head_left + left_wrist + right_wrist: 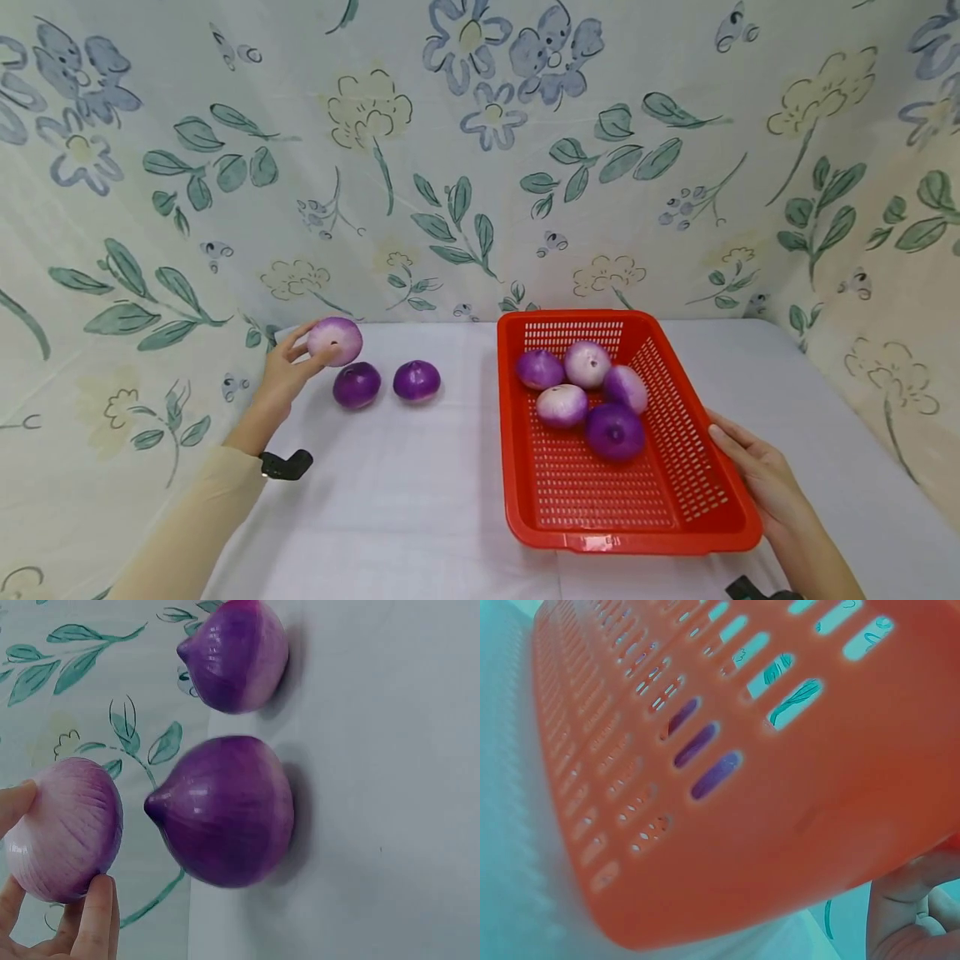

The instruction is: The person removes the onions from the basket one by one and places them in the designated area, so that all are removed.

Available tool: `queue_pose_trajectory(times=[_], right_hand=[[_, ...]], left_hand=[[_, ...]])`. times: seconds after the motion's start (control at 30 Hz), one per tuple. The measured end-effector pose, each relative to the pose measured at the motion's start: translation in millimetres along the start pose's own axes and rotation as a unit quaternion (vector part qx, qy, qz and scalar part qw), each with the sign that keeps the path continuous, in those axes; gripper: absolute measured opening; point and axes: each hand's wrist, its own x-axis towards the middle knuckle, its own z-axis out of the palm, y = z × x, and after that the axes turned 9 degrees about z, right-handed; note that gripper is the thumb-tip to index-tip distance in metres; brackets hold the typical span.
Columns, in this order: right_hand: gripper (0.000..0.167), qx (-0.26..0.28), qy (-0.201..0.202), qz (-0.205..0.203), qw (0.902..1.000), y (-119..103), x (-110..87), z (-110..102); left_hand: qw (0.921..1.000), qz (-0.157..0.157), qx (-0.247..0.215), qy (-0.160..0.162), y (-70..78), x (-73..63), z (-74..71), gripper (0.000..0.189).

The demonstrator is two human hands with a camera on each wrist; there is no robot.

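My left hand (287, 373) pinches a pale purple onion (341, 340) between thumb and fingers, raised at the back left of the table. Just below it in the head view sits a dark purple onion (357, 386), and another purple onion (417, 381) lies to the right of that. In the left wrist view the held onion (67, 832) is beside the standing one (225, 814), whose tip points left. My right hand (768, 479) grips the right rim of a red plastic basket (600, 540), its thumb over the edge. Several onions (615, 432) lie inside.
A white cloth (405, 492) covers the table. Behind it hangs a flowered curtain (495, 208), which also runs along the left and right sides. Slots pierce the basket's side wall (780, 825), with purple showing through some.
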Motion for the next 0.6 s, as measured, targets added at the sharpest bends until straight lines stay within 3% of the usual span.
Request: queue_pose_trajectory(times=[0.23, 0.43, 0.6], right_hand=[[0.025, 0.0, 0.0, 0.001, 1.0, -2, -0.1, -1], [0.025, 0.001, -0.004, 0.002, 1.0, -1, 0.4, -2], [0.024, 0.002, -0.009, 0.001, 1.0, -2, 0.9, -2]], left_hand=[[0.9992, -0.014, 0.011, 0.037, -15.7, -0.5, -12.9, 0.078], [0.9982, -0.036, -0.013, 0.046, -27.9, -2.8, -17.7, 0.079], [0.9973, -0.051, -0.004, 0.052, -35.7, -5.8, -20.0, 0.079]])
